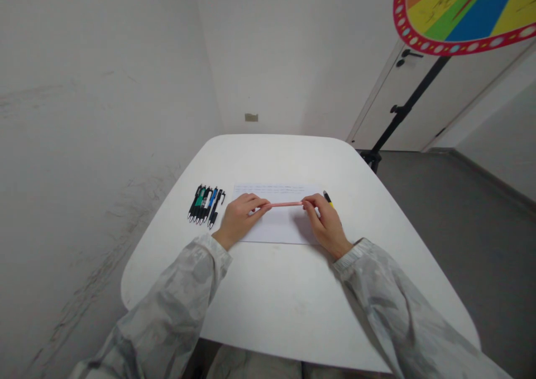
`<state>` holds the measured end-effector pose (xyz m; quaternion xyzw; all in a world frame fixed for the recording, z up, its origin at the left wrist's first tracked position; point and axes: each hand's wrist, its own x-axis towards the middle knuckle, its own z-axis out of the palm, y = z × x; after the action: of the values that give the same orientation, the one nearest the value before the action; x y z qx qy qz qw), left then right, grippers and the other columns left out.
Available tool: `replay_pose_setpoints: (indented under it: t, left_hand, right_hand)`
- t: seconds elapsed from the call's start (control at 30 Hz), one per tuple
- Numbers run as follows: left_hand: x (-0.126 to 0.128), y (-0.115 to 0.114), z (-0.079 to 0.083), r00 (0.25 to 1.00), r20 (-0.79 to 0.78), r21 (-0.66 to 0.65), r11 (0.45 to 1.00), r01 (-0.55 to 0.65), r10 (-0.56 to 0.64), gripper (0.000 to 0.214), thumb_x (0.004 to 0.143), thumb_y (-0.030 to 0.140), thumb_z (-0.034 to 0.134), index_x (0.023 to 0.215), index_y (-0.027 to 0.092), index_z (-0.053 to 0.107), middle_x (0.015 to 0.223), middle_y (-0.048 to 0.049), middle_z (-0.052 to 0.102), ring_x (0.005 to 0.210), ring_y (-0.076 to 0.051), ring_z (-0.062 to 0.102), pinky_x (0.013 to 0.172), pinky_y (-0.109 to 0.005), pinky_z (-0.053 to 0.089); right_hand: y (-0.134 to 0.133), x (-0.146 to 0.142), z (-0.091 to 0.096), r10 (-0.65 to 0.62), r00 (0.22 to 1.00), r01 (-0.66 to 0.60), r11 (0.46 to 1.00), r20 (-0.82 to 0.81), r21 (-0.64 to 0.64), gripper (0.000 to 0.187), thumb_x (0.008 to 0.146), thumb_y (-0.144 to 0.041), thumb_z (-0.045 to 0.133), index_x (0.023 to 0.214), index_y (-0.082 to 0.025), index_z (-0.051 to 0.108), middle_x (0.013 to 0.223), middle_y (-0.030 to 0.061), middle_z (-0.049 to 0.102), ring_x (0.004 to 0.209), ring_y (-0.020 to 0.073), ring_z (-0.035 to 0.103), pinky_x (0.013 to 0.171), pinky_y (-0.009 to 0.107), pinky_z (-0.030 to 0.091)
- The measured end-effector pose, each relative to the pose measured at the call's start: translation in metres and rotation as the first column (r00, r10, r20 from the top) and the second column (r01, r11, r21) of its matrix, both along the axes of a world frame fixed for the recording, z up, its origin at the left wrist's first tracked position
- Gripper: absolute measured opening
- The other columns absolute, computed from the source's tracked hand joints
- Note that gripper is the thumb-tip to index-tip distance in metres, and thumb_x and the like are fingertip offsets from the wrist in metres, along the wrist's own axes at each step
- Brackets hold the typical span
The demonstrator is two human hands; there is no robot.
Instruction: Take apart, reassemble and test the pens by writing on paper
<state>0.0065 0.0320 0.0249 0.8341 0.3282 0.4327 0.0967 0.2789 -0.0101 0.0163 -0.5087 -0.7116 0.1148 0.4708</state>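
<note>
A white desk (288, 289) spreads beneath both hands. Well beyond the right hand, up and to its right, a coloured wheel (464, 10) stands on a black stand (402, 111). A sheet of paper (272, 231) lies on the desk beneath the hands, with lines of writing along the edge beyond them. The left hand (240, 214) is closed to a pinch, thumb against fingers, on one end of a pink stick; the right hand (324, 222) pinches the other end likewise. To the left of the left hand, a row of pens (204, 203) lies side by side. The pink stick (286, 204) runs nearly level between the hands, above the paper. Just beyond the right hand lies a black-and-yellow pen (328, 197), partly hidden by it.
</note>
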Motion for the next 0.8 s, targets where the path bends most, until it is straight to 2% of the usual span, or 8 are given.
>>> replay_pose_setpoints:
  t: [0.3, 0.5, 0.7, 0.8]
  left_hand:
    - [0.0, 0.0001, -0.0001, 1.0, 0.012, 0.015, 1.0, -0.01, 0.01, 0.025, 0.109, 0.044, 0.066, 0.109, 0.023, 0.08, 0.094, -0.0041, 0.077, 0.089, -0.019, 0.069, 0.083, -0.034, 0.054]
    - [0.0004, 0.0, 0.0008, 1.0, 0.011, 0.022, 1.0, -0.019, 0.019, 0.023, 0.109, 0.042, 0.067, 0.108, 0.023, 0.08, 0.094, -0.004, 0.077, 0.089, -0.019, 0.069, 0.083, -0.033, 0.054]
    - [0.0004, -0.0004, 0.0013, 1.0, 0.019, 0.025, 1.0, -0.006, 0.006, 0.02, 0.108, 0.039, 0.069, 0.108, 0.022, 0.08, 0.094, -0.0042, 0.078, 0.089, -0.019, 0.07, 0.082, -0.033, 0.054]
    - [0.0003, -0.0007, 0.0008, 1.0, 0.018, 0.029, 1.0, -0.006, 0.006, 0.019, 0.108, 0.038, 0.069, 0.109, 0.022, 0.08, 0.095, -0.0042, 0.078, 0.09, -0.019, 0.07, 0.082, -0.033, 0.054]
  right_hand:
    - [-0.0003, -0.0005, -0.0009, -0.007, 0.999, 0.008, 1.0, -0.033, 0.029, 0.02, 0.11, -0.04, 0.055, 0.112, -0.026, 0.069, 0.101, 0.0072, 0.076, 0.089, 0.0259, 0.069, 0.085, 0.044, 0.053]
    - [-0.0019, -0.0026, 0.0015, -0.006, 0.999, 0.007, 0.999, -0.04, 0.042, 0.017, 0.109, -0.039, 0.058, 0.112, -0.026, 0.068, 0.102, 0.0074, 0.074, 0.087, 0.025, 0.068, 0.077, 0.041, 0.054]
    - [-0.0071, -0.0059, 0.0061, -0.007, 0.998, 0.007, 1.0, -0.064, 0.012, 0.031, 0.108, -0.047, 0.059, 0.129, -0.025, 0.065, 0.111, 0.0093, 0.075, 0.09, 0.025, 0.069, 0.075, 0.04, 0.057]
    - [-0.0067, -0.0054, 0.0062, -0.017, 0.997, 0.016, 1.0, -0.08, -0.019, 0.033, 0.108, -0.048, 0.059, 0.129, -0.024, 0.068, 0.114, 0.0105, 0.077, 0.091, 0.0248, 0.07, 0.071, 0.037, 0.055]
